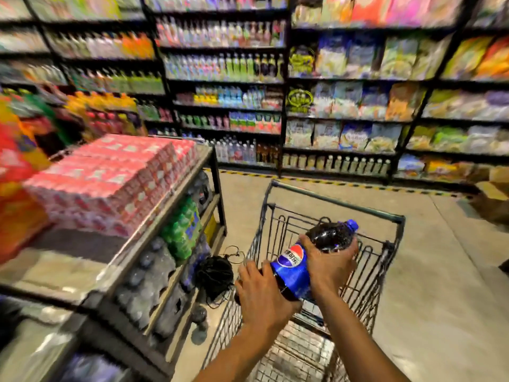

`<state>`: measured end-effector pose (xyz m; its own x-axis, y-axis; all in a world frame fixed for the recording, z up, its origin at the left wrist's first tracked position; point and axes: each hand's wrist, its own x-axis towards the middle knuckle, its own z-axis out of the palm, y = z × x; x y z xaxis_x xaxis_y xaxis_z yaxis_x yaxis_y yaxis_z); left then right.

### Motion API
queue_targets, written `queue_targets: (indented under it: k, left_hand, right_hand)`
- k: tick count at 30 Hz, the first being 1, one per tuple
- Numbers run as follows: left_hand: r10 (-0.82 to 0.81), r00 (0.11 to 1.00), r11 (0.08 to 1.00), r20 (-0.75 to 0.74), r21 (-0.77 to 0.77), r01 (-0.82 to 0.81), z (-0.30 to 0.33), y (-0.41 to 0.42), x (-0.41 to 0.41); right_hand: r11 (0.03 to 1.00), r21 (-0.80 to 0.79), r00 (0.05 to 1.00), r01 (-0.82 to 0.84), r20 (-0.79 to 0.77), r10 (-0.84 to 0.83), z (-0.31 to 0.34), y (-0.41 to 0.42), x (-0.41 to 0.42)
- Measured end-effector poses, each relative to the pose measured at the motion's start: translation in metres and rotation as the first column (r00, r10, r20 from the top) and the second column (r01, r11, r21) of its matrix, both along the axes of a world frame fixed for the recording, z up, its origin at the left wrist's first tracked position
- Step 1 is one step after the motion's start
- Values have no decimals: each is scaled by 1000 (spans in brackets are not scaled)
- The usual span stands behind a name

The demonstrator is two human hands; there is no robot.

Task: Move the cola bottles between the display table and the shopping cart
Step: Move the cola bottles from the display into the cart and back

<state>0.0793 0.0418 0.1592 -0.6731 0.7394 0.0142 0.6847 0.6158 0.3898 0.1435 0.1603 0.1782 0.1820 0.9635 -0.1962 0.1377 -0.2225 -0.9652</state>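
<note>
While both hands carry it: the cola bottle (308,260) lies tilted above the shopping cart (334,201), blue cap pointing up and away toward the cart's far rim.
Right hand (329,264): grips the bottle's upper body; fingers (351,248) curled round the dark part just below the cap, holding it.
Left hand (261,293): cups the bottle's lower end; fingers curved round the base, holding it.
Bottle position: over the cart basket, apart from the display table.
Tabletop (55,274): on the left, bears stacked red shrink-wrapped packs (110,180).
Lower shelves of table: green bottles (183,230) and dark wrapped packs.
Floor: black corded bundle (214,274) between table and cart.
Background: stocked store shelves (344,106), blurred.
</note>
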Motion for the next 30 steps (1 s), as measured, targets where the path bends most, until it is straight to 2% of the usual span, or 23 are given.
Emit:
queue_targets:
  k: [6,11,16,19,22,25,30]
  left_hand:
    - [158,986,971,-50,192,-145,65,-82,18]
    - [243,970,956,-7,174,-238,96,-151,6]
    - [288,942,904,171,277,-326,98,-229,-23]
    - [251,938,889,241,326,-322,90,-272,-43]
    - [261,891,809,371,419,-412,85,-323,-63]
    - [313,868,785,386,408,-465,77,-358,-78]
    - [400,819,741,411,381,-553,66,-386,-101]
  right_hand:
    - [969,143,979,-200,-9,203,87,-80,-1]
    - [904,224,926,-365,-16,378,130,-147,-20]
    - [784,297,831,-545,70,551,140,-217,-56]
    - [720,334,782,-608,94,616,137,-256,-77]
    - [637,358,711,-683,129,691,134,-305,-105]
    - [586,356,665,-728,161,729,129,-339,-129]
    - [556,344,636,-757,192,748,120,-370,-162]
